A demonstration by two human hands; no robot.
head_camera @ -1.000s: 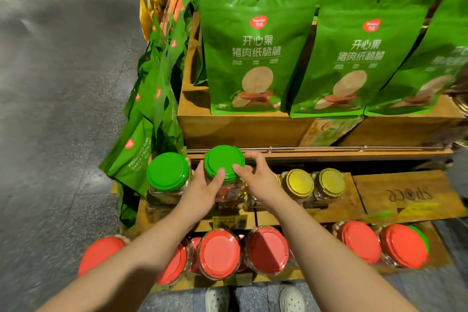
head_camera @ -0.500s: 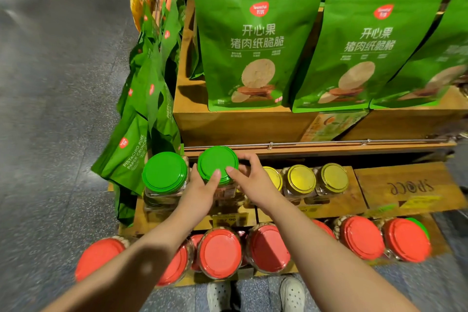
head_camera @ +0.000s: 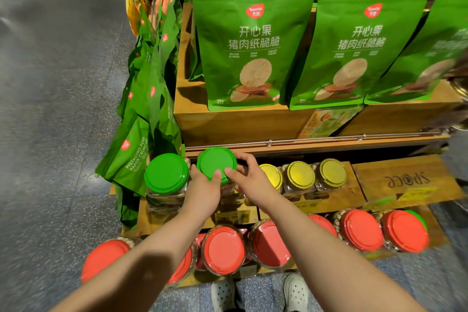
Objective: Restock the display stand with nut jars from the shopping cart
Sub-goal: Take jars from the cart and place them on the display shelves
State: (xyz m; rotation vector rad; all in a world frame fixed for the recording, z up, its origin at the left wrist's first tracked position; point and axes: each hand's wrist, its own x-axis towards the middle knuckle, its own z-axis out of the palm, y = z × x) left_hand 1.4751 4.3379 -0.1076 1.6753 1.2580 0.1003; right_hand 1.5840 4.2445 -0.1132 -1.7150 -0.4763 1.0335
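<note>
On the left of the middle shelf stands one green-lid jar [head_camera: 166, 180], already in its place. Just beside it to the right is the jar in hand [head_camera: 216, 165], also with a green lid, on the wooden display stand [head_camera: 314, 147], under the green snack bags [head_camera: 249, 40]. The person's left hand [head_camera: 202, 191] holds its left side, fingers curled round the jar and the thumb on the lid. The right hand [head_camera: 249, 180] grips the right side, fingers bent over the lid edge. To finish well, I think both hands should push it straight back, level with its neighbour, without knocking the yellow-lid jars [head_camera: 300, 176] close on the right. The shopping cart is not in view.
</note>
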